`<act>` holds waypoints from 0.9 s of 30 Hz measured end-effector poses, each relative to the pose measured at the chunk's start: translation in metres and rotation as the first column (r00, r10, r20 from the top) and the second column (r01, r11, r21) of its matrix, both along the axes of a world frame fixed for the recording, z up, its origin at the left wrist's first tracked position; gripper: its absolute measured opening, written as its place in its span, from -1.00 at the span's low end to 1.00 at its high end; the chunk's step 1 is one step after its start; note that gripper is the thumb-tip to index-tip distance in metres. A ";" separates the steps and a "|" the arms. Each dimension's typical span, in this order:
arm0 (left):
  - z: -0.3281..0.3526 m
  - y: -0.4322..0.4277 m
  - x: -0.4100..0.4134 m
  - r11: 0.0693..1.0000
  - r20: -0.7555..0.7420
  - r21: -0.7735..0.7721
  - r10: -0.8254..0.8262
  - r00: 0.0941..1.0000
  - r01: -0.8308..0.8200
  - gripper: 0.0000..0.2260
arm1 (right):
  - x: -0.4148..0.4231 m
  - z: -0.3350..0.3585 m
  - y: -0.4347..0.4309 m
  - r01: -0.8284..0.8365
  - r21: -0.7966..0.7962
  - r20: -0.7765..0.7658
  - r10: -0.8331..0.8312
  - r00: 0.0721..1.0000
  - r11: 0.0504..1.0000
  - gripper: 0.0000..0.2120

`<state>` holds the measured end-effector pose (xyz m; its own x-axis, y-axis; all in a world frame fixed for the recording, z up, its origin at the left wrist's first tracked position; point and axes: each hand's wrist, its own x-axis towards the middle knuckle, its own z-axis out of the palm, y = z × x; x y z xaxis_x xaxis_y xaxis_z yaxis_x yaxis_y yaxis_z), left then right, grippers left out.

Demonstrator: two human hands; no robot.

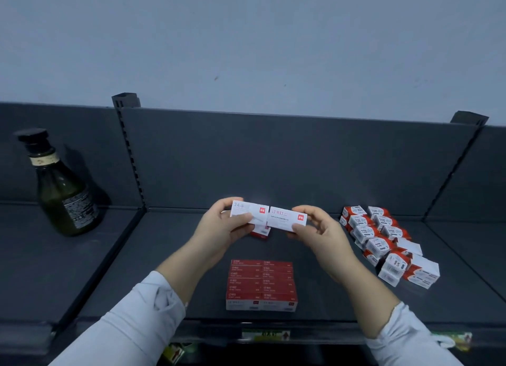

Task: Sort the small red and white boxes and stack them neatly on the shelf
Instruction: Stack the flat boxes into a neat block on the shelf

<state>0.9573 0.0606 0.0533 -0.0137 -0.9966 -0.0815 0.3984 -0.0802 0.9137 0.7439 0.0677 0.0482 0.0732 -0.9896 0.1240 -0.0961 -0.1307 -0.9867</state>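
Left hand (219, 227): raised over the middle of the shelf, thumb on the near face of the left staple box and fingers curled over its far edge, gripping it.
Left staple box (247, 211): white with a small red square logo, held level in the air, its right end touching the other held box.
Right hand (319, 229): mirrors the left, with thumb below and fingers over the top, gripping the right staple box by its right end.
Right staple box (284, 219): white with the same logo, level, end to end with the left one.
Forearms: rise from the bottom corners in pale sleeves with wrists bare, converging toward the centre.
Red box (261, 233): partly hidden under the left staple box; held or lying on the shelf, cannot tell.
Red box block (261, 282): two tight columns of rows near the middle of the shelf's front edge.
Loose box cluster (383, 242): red-and-white boxes on the right part, running from back to front, several tilted.
Shelf (191, 270): dark grey metal.
Bottle (64, 193): dark green glass with a black cap, standing near the back of the neighbouring left bay.
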 end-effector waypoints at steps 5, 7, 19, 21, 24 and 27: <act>0.004 0.003 0.001 0.999 0.003 -0.027 -0.021 1.000 0.021 -0.75 | -0.001 0.000 0.000 0.003 -0.008 -0.009 -0.003 1.000 1.000 -0.74; 0.003 0.005 0.000 0.999 0.012 -0.030 -0.026 1.000 0.026 -0.74 | -0.001 0.000 0.001 -0.004 -0.013 -0.015 0.004 1.000 1.000 -0.73; 0.003 0.010 0.003 0.995 0.158 -0.064 -0.071 0.985 0.082 -0.76 | 0.000 0.003 0.000 -0.021 -0.010 0.019 0.021 1.000 1.000 -0.75; 0.003 0.013 0.004 0.995 0.245 -0.072 -0.055 0.968 0.075 -0.77 | 0.000 0.002 0.000 -0.018 -0.013 0.030 0.019 0.999 1.000 -0.75; 0.001 0.015 0.007 0.994 0.330 -0.093 -0.026 0.944 0.060 -0.80 | 0.003 0.000 -0.001 -0.014 -0.005 0.035 0.015 0.999 1.000 -0.75; -0.001 0.013 0.009 0.990 0.256 -0.090 -0.084 0.963 0.111 -0.82 | 0.005 -0.003 -0.002 -0.005 0.007 0.049 0.004 0.999 1.000 -0.75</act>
